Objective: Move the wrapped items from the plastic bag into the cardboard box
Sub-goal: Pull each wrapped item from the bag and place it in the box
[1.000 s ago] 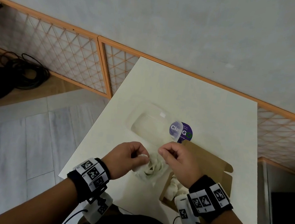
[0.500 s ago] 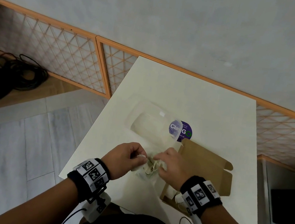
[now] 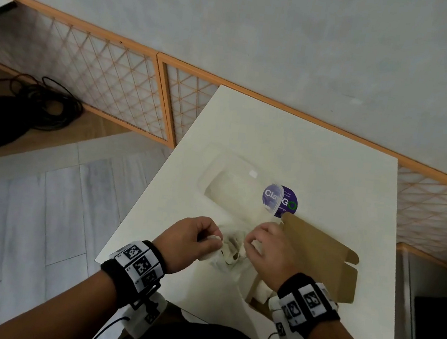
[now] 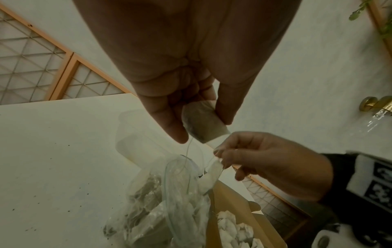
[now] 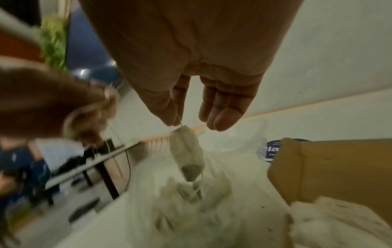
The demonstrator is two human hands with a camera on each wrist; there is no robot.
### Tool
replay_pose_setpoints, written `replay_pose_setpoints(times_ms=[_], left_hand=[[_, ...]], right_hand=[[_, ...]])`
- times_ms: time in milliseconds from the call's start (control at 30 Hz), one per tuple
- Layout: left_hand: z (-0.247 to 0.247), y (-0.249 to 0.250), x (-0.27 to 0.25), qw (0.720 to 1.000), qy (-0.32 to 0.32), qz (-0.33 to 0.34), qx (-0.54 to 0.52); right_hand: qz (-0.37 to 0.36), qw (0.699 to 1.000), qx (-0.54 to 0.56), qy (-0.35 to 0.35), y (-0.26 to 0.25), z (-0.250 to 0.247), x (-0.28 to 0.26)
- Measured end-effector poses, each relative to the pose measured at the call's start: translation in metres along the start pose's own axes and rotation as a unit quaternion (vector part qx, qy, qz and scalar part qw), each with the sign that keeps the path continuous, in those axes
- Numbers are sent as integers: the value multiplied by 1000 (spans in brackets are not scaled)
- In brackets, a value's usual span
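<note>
Plastic bag (image 3: 227, 254) beside cardboard box (image 3: 315, 262); left hand (image 3: 190, 238), right hand (image 3: 269, 248) each pinching wrapped item (image 4: 202, 123).

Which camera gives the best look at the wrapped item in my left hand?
The left wrist view: the wrapped item sits sharp and close, pinched in the left hand. The head view shows only a white sliver; the right wrist view blurs it.

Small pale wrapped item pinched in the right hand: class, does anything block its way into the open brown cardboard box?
Nothing visible blocks it. The right hand dangles the small pale wrapped item over the clear plastic bag; the open brown cardboard box lies directly to its right, flaps up, top open.
</note>
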State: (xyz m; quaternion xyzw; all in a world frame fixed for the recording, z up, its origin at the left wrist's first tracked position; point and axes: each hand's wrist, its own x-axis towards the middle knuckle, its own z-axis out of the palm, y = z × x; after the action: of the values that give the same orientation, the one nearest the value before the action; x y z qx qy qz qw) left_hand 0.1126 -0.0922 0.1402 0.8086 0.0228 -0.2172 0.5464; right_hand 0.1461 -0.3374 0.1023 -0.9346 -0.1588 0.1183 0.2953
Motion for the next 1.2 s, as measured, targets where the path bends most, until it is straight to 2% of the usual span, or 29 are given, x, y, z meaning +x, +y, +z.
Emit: replay_pose_setpoints(times_ms=[67,167,400,633,833,1200], left_hand=[[0,1,0,1000,0,2,4],[1,3,1,1000,-4,5,2],[9,13,3,1000,-23,20,-1],[14,34,4,997,-54,45,-33],[10,59,10,992,-58,85,-68],[-7,46,11,998,-25,47,13]], right_hand=[[11,995,100,28,-8,-13,-1],[50,969,239,19,-22,-33,-5],[50,942,329,48,-42,-60,-13],[32,940,328,85,-57,-75,-16],[-7,947,313,72,-69,-92,-19],[-4,945,307,116,-66,-100,-20]])
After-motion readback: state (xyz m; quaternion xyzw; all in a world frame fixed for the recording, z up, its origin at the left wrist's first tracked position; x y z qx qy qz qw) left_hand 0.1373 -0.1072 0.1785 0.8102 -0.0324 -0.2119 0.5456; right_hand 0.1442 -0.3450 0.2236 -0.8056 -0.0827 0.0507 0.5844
